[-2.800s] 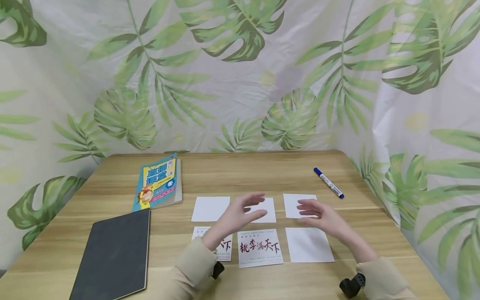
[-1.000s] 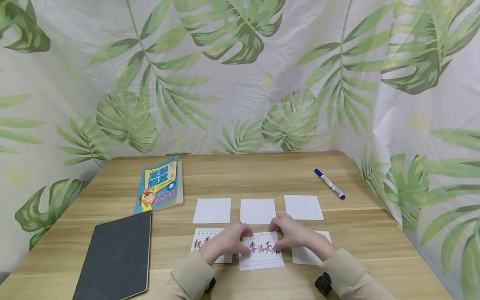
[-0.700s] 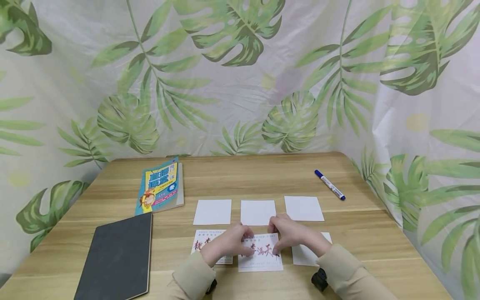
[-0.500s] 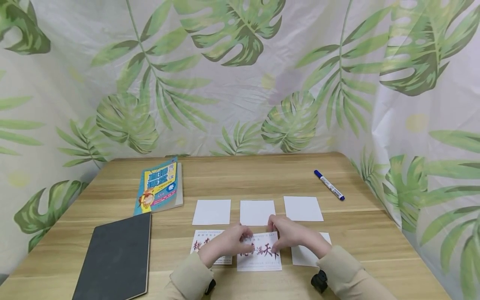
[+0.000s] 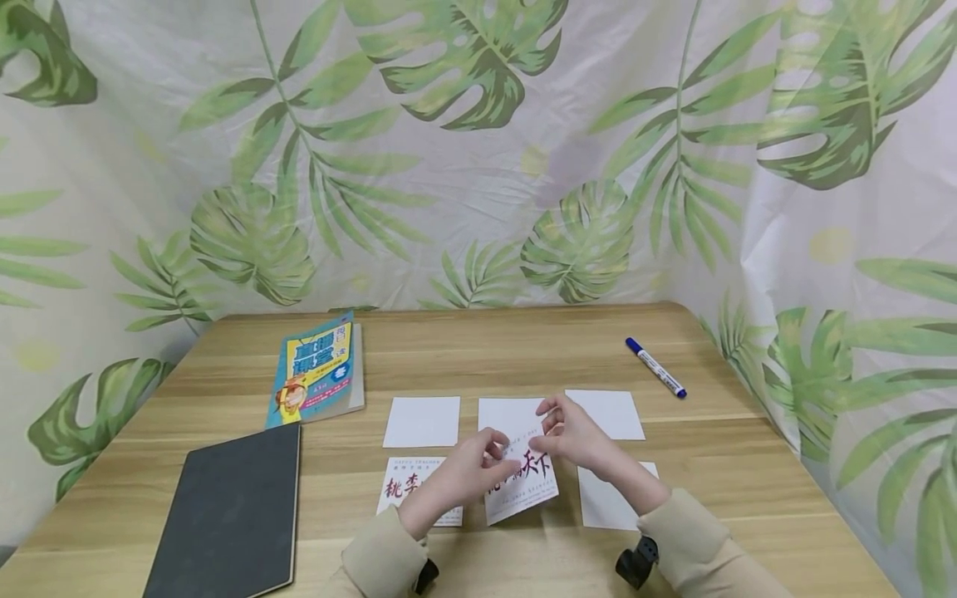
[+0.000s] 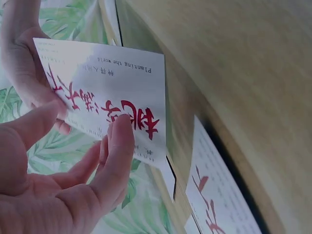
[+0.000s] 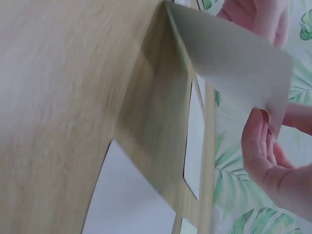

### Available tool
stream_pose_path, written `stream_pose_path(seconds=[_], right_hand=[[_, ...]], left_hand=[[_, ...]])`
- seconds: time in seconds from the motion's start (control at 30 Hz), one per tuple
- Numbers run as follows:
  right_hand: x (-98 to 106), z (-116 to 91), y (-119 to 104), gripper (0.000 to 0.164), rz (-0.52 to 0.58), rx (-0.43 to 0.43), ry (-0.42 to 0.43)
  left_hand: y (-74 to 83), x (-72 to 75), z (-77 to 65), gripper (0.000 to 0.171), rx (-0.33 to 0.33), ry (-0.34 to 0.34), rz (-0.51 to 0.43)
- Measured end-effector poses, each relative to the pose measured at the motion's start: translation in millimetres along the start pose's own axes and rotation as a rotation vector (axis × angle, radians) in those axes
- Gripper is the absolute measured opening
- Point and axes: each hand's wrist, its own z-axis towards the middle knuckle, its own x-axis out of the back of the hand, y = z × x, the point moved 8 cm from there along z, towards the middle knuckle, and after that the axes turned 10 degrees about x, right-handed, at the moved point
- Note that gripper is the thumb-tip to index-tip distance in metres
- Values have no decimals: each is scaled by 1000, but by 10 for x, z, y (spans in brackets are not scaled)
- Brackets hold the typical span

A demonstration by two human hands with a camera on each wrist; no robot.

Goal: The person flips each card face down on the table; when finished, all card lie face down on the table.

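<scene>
In the head view, a white square card (image 5: 532, 490) with red Chinese characters is lifted and tilted off the wooden table. My right hand (image 5: 579, 436) pinches its upper right corner, fingertips on the plain back and thumb in front, as the right wrist view shows. My left hand (image 5: 456, 473) is at the card's left side, thumb overlapping the printed front in the left wrist view and fingers loosely bent. No left fingertips show on the card's back (image 7: 234, 58) in the right wrist view. A matching printed card (image 5: 396, 490) lies partly hidden behind the left wrist.
Blank white cards lie around: far left (image 5: 422, 422), far middle (image 5: 503, 409), far right (image 5: 613, 415) and near right (image 5: 609, 502). A black notebook (image 5: 224, 507) and a colourful book (image 5: 314, 370) lie at left, a blue-capped marker (image 5: 656, 368) at far right. A leaf-print curtain (image 5: 478, 166) hangs behind the table.
Both hands came down to the middle printed card, which lay flat half a second ago. Its right side has since risen with my right hand, and the card is now tilted and turned.
</scene>
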Motion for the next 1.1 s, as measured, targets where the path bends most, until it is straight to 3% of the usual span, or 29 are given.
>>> stream_pose_path(seconds=[0.23,0.43,0.67,0.8,0.97,1.1], right_hand=[[-21,-9,-42,42,155,-34,62],[-96,-3,-48,31,194,12,-1],[-179,-3,-83,37,207,67,-88],[-236,-4,-111,38,161,104,-146],[-284,-15,-79,29,41,136,-200],[-303,-26,-98,21,-107,242,-222]], left_hand=[[-30,-13,37,34,68,-24,-245],[-43,5,54,43,100,-30,-352],[-48,37,56,48,123,-13,-362],[-68,69,54,52,151,2,-380],[-111,146,53,52,174,71,-314],[-128,193,33,35,176,122,-255]])
